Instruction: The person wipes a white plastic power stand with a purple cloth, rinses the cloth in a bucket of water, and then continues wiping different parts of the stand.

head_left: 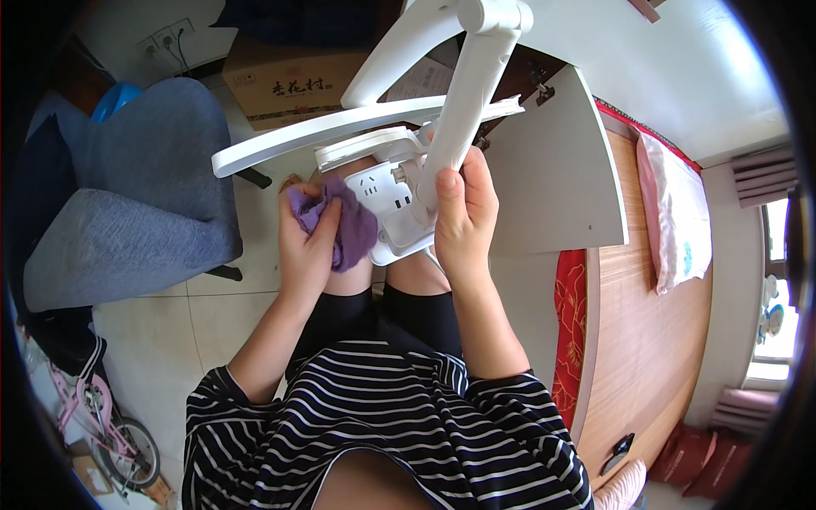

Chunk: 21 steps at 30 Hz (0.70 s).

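A white desk lamp (pixel 456 119) is held up over my lap, with its long flat head reaching to the left. Its white base (pixel 378 189) is tilted toward me and has socket slots in it. My right hand (pixel 469 217) grips the lamp by its arm near the base, thumb in front. Bunched in the fingers of my left hand (pixel 304 246) is a purple cloth (pixel 354 228), which lies against the left edge of the base. The fingertips of the right hand are partly hidden behind the lamp.
A blue-grey upholstered chair (pixel 144 187) stands close on the left. Beyond the lamp is a cardboard box (pixel 285 89). At right, a white cabinet door (pixel 557 174) hangs open beside a wooden bed surface (pixel 650 340) with a pale pillow (pixel 676 212). A pink bicycle (pixel 102 416) stands lower left.
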### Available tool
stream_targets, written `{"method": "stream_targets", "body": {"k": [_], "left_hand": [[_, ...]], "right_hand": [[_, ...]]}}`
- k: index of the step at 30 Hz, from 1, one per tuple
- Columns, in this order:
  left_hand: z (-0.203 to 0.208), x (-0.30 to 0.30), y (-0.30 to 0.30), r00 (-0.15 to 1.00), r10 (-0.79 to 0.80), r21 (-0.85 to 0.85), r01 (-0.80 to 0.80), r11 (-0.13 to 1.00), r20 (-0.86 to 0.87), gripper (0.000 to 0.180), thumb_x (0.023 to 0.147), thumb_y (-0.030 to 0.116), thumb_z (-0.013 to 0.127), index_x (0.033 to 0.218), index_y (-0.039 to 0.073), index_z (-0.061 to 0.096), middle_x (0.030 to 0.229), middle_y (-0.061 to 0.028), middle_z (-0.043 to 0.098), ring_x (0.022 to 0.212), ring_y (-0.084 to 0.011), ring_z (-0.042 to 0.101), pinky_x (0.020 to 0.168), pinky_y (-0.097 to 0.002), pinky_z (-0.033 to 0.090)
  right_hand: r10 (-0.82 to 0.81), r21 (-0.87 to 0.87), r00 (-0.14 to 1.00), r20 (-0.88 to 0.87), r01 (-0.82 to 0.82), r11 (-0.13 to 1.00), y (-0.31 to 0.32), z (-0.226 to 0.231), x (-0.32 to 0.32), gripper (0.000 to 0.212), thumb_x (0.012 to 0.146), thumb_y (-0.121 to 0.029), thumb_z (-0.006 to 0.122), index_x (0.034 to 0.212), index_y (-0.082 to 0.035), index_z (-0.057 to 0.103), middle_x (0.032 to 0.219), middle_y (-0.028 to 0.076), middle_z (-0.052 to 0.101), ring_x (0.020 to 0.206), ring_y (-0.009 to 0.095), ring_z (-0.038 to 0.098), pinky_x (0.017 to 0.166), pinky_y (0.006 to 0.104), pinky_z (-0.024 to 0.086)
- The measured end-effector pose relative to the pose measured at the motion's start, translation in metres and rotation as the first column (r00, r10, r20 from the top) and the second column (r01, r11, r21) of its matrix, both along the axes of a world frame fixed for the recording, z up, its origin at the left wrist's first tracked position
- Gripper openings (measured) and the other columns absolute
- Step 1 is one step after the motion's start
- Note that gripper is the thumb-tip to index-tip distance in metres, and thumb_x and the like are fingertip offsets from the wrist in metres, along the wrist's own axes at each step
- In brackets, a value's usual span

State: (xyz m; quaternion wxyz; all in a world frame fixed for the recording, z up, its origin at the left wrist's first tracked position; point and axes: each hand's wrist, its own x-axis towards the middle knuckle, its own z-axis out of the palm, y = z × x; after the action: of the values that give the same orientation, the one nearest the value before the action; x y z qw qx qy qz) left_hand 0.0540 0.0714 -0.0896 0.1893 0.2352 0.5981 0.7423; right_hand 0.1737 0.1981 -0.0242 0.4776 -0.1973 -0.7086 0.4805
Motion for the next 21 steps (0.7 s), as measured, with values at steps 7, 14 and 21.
{"method": "stream_targets", "body": {"k": [7, 14, 21], "left_hand": [[0.019, 0.01, 0.005, 0.657, -0.107, -0.334, -0.231, 0.914, -0.746, 0.039, 0.08, 0.008, 0.07, 0.118, 0.004, 0.06, 0.13, -0.0186, 0.042, 0.122, -0.0363, 0.041, 0.103, -0.0425, 0.035], [-0.004, 0.019, -0.006, 0.735, -0.212, -0.344, -0.031, 0.939, -0.644, 0.065, 0.07, 0.005, 0.065, 0.132, 0.006, 0.049, 0.128, -0.0183, 0.045, 0.118, -0.0363, 0.044, 0.102, -0.0437, 0.035], [0.012, 0.008, 0.003, 0.608, 0.098, 0.02, -0.134, 0.991, -0.788, 0.021, 0.065, -0.007, 0.065, 0.081, 0.006, 0.063, 0.106, -0.0124, 0.059, 0.094, -0.0315, 0.057, 0.081, -0.0382, 0.045]], "right_hand": [[0.006, -0.033, 1.0, -0.031, -0.007, 0.999, 0.002, -0.002, 0.001, 0.034, 0.096, -0.025, 0.061, 0.119, -0.001, 0.059, 0.1, 0.007, 0.056, 0.087, 0.017, 0.053, 0.078, 0.0279, 0.043], [-0.018, -0.001, 0.999, 0.028, 0.018, 1.0, -0.002, 0.004, 0.001, 0.034, 0.096, -0.025, 0.06, 0.119, 0.0, 0.058, 0.1, 0.009, 0.057, 0.087, 0.019, 0.053, 0.08, 0.0299, 0.044], [-0.002, -0.005, 1.0, 0.011, 0.002, 1.0, -0.001, 0.002, 0.0, 0.035, 0.097, -0.026, 0.06, 0.12, 0.0, 0.058, 0.099, 0.007, 0.056, 0.087, 0.017, 0.052, 0.08, 0.0289, 0.043]]}}
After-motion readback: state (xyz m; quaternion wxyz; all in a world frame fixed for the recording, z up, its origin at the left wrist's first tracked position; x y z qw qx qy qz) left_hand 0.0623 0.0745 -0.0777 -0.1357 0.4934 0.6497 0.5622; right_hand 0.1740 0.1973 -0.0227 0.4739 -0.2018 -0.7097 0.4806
